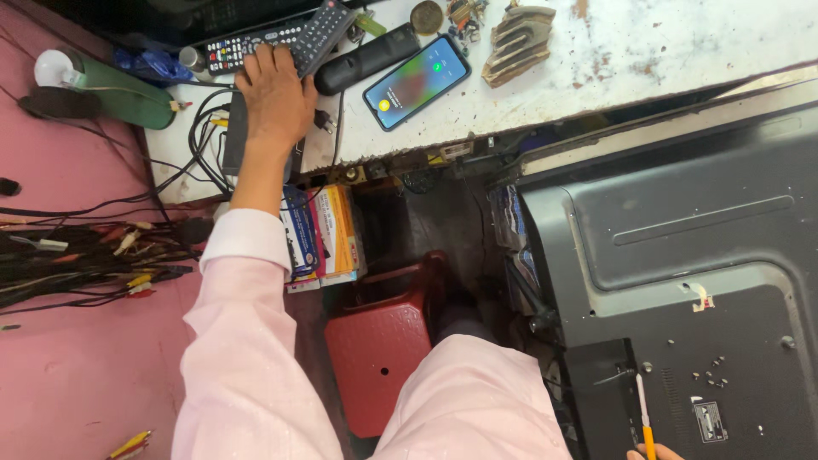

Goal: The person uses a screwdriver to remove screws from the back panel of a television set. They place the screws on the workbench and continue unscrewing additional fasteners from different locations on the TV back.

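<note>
Noted: lit smartphone [417, 82] at one o'clock on white bench [648, 51]; red stool [379, 345] at six; cable bundle [81, 255] at nine.

Your left arm [247, 290] stretched forward in a pale pink sleeve, left hand [274, 98] palm down with fingers spread flat, your right hand [654, 453] barely visible at the bottom edge, fingertips pinched together.

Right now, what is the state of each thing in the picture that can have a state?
Left hand: reaching onto the white table, resting on a remote control.
Right hand: at the bottom edge, holding a screwdriver.
Smartphone: face up, screen lit.
Television: lying with its back cover upward.
Red stool: upright, nothing on it.
Black remote: lying flat, untouched.
</note>
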